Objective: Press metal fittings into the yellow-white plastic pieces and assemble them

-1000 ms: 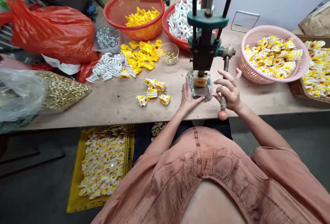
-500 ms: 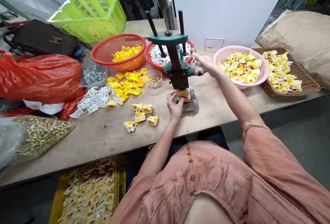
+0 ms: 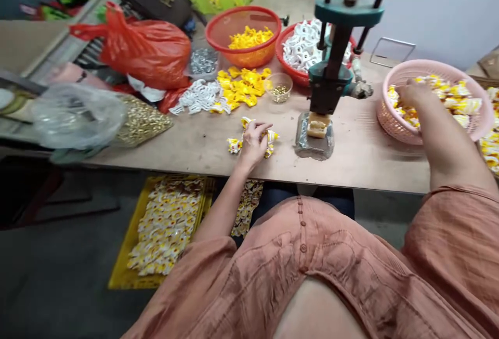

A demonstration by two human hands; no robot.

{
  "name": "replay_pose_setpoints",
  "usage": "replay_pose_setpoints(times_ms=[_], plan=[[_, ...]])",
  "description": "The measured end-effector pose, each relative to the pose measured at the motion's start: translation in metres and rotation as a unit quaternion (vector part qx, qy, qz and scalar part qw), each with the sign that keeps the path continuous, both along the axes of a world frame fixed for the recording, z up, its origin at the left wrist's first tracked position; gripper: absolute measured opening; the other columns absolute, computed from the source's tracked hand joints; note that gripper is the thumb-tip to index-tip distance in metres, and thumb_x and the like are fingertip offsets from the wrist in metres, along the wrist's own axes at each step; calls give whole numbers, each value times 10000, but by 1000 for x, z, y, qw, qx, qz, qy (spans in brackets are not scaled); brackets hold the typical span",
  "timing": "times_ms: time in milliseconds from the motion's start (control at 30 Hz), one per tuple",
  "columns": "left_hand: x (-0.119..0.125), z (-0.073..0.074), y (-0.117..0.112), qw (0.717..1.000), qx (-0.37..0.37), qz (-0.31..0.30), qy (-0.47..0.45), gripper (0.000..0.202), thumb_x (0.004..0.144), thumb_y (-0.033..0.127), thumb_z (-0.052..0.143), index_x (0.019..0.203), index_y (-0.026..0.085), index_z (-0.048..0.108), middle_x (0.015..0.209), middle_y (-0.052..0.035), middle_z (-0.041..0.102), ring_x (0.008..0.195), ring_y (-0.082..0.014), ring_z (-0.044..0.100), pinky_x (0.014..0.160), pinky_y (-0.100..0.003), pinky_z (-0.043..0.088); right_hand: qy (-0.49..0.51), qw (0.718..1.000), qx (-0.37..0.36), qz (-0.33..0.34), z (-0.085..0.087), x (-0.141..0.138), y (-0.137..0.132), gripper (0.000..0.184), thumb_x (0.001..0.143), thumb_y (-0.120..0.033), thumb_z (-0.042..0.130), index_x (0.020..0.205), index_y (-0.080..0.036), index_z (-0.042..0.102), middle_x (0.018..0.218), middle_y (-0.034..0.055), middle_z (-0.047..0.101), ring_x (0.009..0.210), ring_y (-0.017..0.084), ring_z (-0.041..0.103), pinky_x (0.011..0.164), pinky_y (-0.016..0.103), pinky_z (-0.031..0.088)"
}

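My left hand is over a small cluster of yellow-and-white plastic pieces on the table, its fingers apart and partly covering them. Some pieces touch or lie just under the fingers. Reaching into the pink basket, my right hand is among more yellow-and-white pieces; its fingertips are hidden there. Between the hands stands a teal hand press, its lever untouched. Under its ram, a small cream-coloured block sits on a taped base.
Behind the left hand lie loose yellow parts, white wavy strips and a clear cup of brass bits. Red baskets stand farther back. A bag of brass pieces is at left; a yellow crate sits below the table.
My left hand has left the press block and moved left to the cluster. My right hand has let go of the press lever and gone into the pink basket. The view has swung left.
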State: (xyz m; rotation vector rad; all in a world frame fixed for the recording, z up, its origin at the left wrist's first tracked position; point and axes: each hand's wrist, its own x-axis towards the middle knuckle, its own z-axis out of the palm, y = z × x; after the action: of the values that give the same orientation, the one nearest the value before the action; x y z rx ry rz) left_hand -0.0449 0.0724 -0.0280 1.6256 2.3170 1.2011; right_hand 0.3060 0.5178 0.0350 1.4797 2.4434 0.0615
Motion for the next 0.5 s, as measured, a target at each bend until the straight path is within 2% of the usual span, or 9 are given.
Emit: replay_pose_setpoints(times_ms=[100, 167, 233, 367, 433, 500], plan=[[-14, -9, -9, 998, -28, -3, 51, 454, 961, 89, 530, 1308, 211, 795, 1289, -138, 679, 1267, -306, 629, 1188, -524, 516, -81, 996, -26, -12, 3, -3, 4, 574, 893, -128, 856, 1438, -40, 701, 1498, 399, 578, 1331, 373, 648, 958, 453, 412], [-20, -16, -12, 996, -55, -3, 64, 482, 977, 98, 505, 1358, 217, 776, 1302, -149, 666, 1278, -323, 599, 1186, -550, 499, -107, 994, -18, -13, 5, -1, 4, 664, 945, -216, 834, 1541, -39, 601, 1555, 395, 531, 1425, 383, 588, 967, 458, 410], [-27, -21, -15, 996, -72, -14, 55, 532, 970, 92, 487, 1417, 220, 745, 1339, -156, 645, 1299, -328, 579, 1186, -547, 490, -89, 996, -6, -16, 8, 4, 0, 710, 957, -275, 834, 1554, -6, 561, 1528, 410, 544, 1447, 383, 573, 958, 458, 419], [-43, -27, -16, 998, -60, -22, 27, 524, 930, 123, 565, 1395, 261, 764, 1300, -139, 637, 1302, -337, 580, 1212, -544, 460, 37, 992, 81, -85, 18, 23, -16, 682, 876, -270, 913, 1450, -15, 650, 1381, 405, 661, 1364, 366, 648, 954, 465, 454], [-51, -25, -14, 998, -56, -19, 16, 462, 899, 171, 650, 1328, 259, 798, 1203, -121, 629, 1208, -326, 614, 1193, -530, 482, 139, 974, 137, -116, 26, 36, -28, 541, 878, -218, 892, 1360, -51, 713, 1285, 366, 727, 1270, 322, 704, 974, 463, 474], [-57, -18, -11, 998, -50, -29, -6, 420, 872, 206, 696, 1271, 248, 819, 1130, -101, 611, 1098, -299, 640, 1147, -494, 532, 268, 940, 166, -134, 35, 46, -47, 368, 882, -167, 861, 1224, -90, 751, 1184, 317, 770, 1105, 246, 745, 954, 432, 506]])
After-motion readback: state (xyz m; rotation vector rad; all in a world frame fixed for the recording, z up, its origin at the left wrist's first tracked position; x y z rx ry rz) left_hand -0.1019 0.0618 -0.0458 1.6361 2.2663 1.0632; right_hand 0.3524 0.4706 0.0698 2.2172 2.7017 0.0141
